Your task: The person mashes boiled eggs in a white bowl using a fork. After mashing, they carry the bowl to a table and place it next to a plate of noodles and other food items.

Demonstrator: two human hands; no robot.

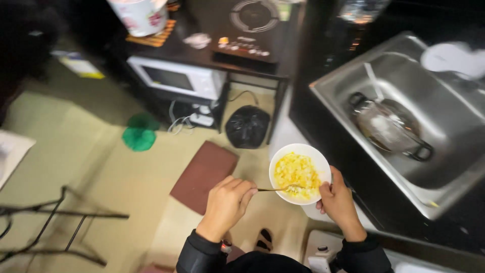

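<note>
The right hand (337,201) is gripping the rim of the white bowl (300,173) of yellow food, holding it above the floor beside the sink (454,167). The left hand (227,202) is pinching a spoon (275,189), its tip resting in the food.

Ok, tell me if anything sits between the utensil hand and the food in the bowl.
Nothing visible does. The left hand holds a utensil whose tip already rests in the yellow food, while the right hand steadies the white bowl.
</note>
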